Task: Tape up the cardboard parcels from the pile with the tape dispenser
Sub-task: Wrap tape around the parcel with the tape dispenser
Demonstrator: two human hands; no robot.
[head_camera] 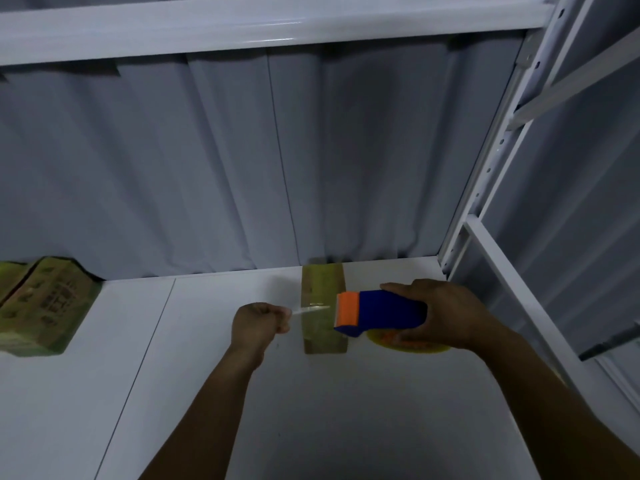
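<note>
The left hand (258,325) is curling its fingers tight and pinching the free end of a clear tape strip (310,309), which is stretching toward three o'clock into the orange mouth of the tape dispenser (379,313); the right hand (446,313) is wrapping fingers and thumb round that tool's blue body; under the stretched strip a small cardboard parcel (322,282) is lying on the white shelf (346,410), its long side running twelve to six; its top is looking glossy, so some tape may already be on it, though I cannot be sure; the strip seems to be hanging above the box, so I am judging this pass as only beginning; at nine o'clock the pile (45,306) is waiting, suggesting most of the job is left; a yellow disc (408,348) is peeking out beneath the right palm.
</note>
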